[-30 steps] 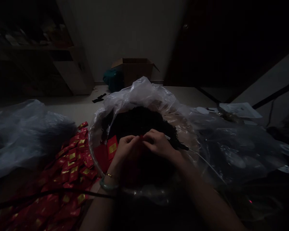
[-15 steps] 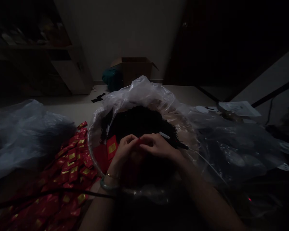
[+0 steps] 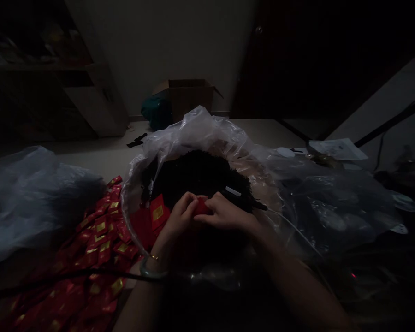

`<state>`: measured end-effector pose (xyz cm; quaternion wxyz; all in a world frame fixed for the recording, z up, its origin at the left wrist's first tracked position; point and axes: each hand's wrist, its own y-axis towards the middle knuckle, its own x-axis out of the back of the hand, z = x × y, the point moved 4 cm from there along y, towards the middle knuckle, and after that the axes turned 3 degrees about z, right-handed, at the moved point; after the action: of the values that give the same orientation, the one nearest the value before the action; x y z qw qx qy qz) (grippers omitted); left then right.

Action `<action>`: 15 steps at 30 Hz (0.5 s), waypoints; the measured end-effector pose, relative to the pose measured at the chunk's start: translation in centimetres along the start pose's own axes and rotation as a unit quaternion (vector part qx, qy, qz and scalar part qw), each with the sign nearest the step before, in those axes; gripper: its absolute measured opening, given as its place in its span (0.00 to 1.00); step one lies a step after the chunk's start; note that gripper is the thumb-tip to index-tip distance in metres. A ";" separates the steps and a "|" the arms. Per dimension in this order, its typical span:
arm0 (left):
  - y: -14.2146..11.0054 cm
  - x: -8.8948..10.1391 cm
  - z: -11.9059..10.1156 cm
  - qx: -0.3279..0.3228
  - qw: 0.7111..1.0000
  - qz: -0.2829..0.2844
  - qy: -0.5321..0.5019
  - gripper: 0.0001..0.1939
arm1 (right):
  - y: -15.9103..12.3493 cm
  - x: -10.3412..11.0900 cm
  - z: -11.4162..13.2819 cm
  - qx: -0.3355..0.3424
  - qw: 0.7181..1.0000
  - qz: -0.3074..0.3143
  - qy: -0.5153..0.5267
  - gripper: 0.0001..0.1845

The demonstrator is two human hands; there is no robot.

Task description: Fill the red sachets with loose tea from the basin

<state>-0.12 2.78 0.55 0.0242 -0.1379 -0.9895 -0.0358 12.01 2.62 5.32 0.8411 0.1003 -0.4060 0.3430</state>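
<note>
Between my hands is a small red packet (image 3: pixel 201 206), pinched at its two sides over a round container lined with clear plastic (image 3: pixel 200 121). My left hand (image 3: pixel 180 216), with a bracelet and a bangle at the wrist, closes on its left edge. The fingers of my right hand (image 3: pixel 224 212) grip the right edge. Beyond them lies a heap of dark, loose, leaf-like material (image 3: pixel 200 170). Left of my left hand rests another red packet with a gold label (image 3: pixel 158 212). A black tool with a white strip (image 3: pixel 244 197) and a pale cord lies beyond my right hand.
Many red and gold packets (image 3: pixel 103 226) are piled at the left, beside a large translucent bag (image 3: pixel 31 198). Clear plastic bags (image 3: pixel 332 207) lie at the right. An open cardboard box (image 3: pixel 190 99) stands by the wall. The room is dim.
The red packet shows more between my fingers, and my hands sit slightly further apart around it. The whole view has shifted slightly, moving the surroundings left.
</note>
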 end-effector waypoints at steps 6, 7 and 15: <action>-0.4 -0.6 -0.5 -0.029 0.999 -0.019 0.035 0.08 | 0.1 0.2 -0.4 -0.022 1.000 0.008 0.005 0.18; -0.4 -0.6 -0.4 -0.020 0.999 -0.021 0.025 0.08 | 0.1 0.2 -0.6 -0.016 1.000 0.010 0.005 0.18; -0.1 -0.7 -0.1 0.094 0.995 0.017 -0.017 0.16 | -0.5 0.1 -0.9 0.066 0.996 0.056 -0.014 0.13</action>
<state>0.53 2.49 0.64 0.0213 -0.1528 -0.9862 0.0604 12.94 2.75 4.84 0.8063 0.1376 -0.3994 0.4139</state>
